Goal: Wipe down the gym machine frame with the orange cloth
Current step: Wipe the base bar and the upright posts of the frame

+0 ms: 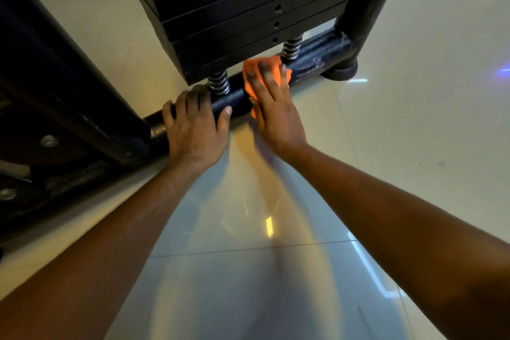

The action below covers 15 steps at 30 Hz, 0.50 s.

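The gym machine's black bottom frame bar (311, 59) runs low over the floor from lower left to upper right. My right hand (271, 107) lies flat with straight fingers on the orange cloth (271, 69) and presses it onto the bar's middle. My left hand (194, 121) rests over the bar further left, fingers draped across its top and thumb along the near side. The cloth is partly hidden under my right fingers.
A black weight stack (240, 8) hangs just above the bar on two steel springs (219, 83). Black uprights stand at the left (63, 85) and right (367, 0). A round foot (342, 72) ends the bar. Glossy pale floor tiles (414, 124) surround it.
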### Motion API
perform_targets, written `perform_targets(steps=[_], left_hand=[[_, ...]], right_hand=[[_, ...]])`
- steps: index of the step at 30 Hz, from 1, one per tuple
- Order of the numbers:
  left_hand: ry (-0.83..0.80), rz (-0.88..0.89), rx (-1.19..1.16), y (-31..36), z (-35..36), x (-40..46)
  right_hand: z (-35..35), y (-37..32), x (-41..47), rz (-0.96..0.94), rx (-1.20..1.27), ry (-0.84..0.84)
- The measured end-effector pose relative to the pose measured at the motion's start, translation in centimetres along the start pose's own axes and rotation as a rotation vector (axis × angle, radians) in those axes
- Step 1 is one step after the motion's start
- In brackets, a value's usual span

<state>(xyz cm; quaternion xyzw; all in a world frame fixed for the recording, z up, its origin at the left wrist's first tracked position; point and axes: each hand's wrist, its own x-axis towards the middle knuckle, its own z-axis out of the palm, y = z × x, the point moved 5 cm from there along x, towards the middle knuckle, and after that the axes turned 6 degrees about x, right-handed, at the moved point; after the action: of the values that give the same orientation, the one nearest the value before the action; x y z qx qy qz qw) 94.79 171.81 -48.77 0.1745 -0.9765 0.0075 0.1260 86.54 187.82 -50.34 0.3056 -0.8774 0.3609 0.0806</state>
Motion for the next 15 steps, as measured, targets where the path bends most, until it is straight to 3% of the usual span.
perform_targets(steps=[9, 15], left_hand=[[-0.112, 0.003, -0.082, 2.4, -3.8, -3.8], [-0.259, 0.231, -0.310, 6.5, -8.9, -2.0]], right_hand=[[-5.7, 0.6, -1.3, 0.040, 0.077, -0.141], [-11.4, 1.9, -3.0, 0.166, 0.195, -0.176]])
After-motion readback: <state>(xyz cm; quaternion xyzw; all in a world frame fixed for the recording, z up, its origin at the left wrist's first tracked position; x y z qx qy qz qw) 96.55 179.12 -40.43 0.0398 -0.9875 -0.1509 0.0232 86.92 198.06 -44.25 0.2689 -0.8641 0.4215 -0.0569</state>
